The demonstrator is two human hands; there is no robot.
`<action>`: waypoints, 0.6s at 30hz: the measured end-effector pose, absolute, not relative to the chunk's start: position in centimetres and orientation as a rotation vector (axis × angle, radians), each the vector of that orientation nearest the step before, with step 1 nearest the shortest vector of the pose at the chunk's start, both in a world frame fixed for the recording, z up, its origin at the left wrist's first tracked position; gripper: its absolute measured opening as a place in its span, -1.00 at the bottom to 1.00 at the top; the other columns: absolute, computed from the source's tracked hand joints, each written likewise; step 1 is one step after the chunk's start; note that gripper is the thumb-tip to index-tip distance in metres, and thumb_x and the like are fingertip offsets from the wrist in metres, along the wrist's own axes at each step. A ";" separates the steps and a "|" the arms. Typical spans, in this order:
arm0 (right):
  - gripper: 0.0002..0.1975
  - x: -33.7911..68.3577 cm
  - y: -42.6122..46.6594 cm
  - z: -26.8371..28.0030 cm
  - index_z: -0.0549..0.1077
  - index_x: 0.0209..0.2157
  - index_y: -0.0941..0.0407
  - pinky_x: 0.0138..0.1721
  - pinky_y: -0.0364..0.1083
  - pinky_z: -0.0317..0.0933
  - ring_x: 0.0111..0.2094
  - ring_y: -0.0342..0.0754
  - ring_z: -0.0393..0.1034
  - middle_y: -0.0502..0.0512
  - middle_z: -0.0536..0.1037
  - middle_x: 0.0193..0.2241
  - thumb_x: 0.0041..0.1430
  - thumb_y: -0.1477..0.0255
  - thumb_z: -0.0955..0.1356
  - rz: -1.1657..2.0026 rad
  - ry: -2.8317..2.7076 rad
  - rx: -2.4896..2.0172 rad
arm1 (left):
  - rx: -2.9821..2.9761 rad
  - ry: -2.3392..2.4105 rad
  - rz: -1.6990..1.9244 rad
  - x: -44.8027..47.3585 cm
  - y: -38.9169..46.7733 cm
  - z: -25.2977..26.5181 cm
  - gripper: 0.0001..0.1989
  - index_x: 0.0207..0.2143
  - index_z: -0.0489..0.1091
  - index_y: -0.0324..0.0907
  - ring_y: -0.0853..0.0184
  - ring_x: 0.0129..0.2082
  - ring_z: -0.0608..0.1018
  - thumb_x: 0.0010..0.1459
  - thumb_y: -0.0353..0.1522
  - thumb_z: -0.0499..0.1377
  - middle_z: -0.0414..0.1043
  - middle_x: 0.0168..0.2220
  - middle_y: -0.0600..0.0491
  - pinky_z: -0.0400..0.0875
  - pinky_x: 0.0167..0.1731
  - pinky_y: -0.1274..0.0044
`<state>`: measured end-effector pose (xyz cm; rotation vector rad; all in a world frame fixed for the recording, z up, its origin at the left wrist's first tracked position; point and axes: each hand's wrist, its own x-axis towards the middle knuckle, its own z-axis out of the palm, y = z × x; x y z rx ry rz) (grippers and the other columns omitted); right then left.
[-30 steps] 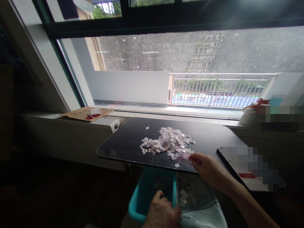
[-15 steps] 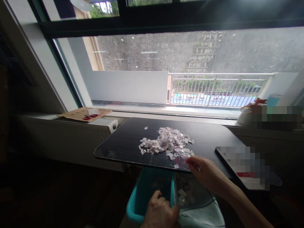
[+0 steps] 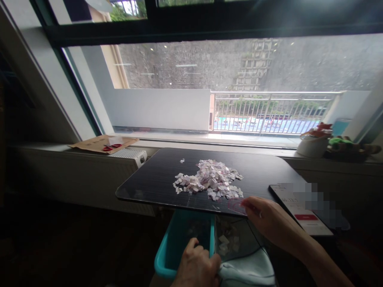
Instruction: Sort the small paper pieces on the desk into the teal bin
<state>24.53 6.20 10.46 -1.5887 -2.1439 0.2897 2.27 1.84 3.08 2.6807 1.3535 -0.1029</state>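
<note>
A heap of small cut paper pieces (image 3: pixel 212 175) lies on the dark table (image 3: pixel 254 167). At the table's front edge my right hand (image 3: pixel 265 217) pinches a thin, see-through piece with pink markings (image 3: pixel 235 205), held low against the tabletop; its kind is unclear. Below the edge, my left hand (image 3: pixel 197 263) is closed over the right rim of a teal bin (image 3: pixel 163 259). Beside that rim sits a clear plastic bag (image 3: pixel 248 271) with paper pieces in it. Whether my left fingers also grip the bag cannot be made out.
A phone-like tablet (image 3: pixel 299 207) rests on the table's right side. Red-handled scissors (image 3: pixel 112 147) lie on brown paper (image 3: pixel 86 143) on the sill, near a radiator (image 3: pixel 128 155). A white pot (image 3: pixel 311 145) stands at the right of the sill. A dark cord hangs near the bag.
My right hand has slid slightly right along the table's edge with the see-through piece. A loose paper bit at the edge is gone from there. My left hand keeps its hold on the bin.
</note>
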 end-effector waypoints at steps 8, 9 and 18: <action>-0.74 22.7 9.4 9.6 0.50 -0.30 0.11 -0.38 -0.16 0.11 -0.40 -0.08 0.39 0.07 0.56 -0.40 0.13 0.46 0.19 0.320 -2.141 -1.566 | 2.715 1.371 -0.060 2.1 1.9 2.4 -0.81 -0.31 0.45 -0.11 0.29 -0.38 0.52 0.02 -0.23 0.20 0.50 -0.46 0.05 0.27 -0.08 0.32; -0.74 22.9 9.5 9.6 0.50 -0.30 0.11 -0.38 -0.16 0.11 -0.40 -0.07 0.39 0.07 0.57 -0.40 0.12 0.45 0.20 0.303 -2.129 -1.590 | 2.711 1.369 -0.061 2.2 1.9 2.5 -0.81 -0.31 0.45 -0.11 0.28 -0.38 0.52 0.02 -0.23 0.20 0.50 -0.46 0.04 0.27 -0.08 0.33; -0.72 21.4 9.6 9.7 0.51 -0.28 0.10 -0.39 -0.17 0.10 -0.40 -0.09 0.37 0.08 0.55 -0.36 0.17 0.44 0.18 0.305 -2.166 -1.476 | 2.666 1.376 -0.185 2.5 2.1 3.0 -0.78 -0.25 0.46 -0.09 0.28 -0.33 0.54 0.03 -0.25 0.20 0.54 -0.39 0.02 0.26 -0.05 0.30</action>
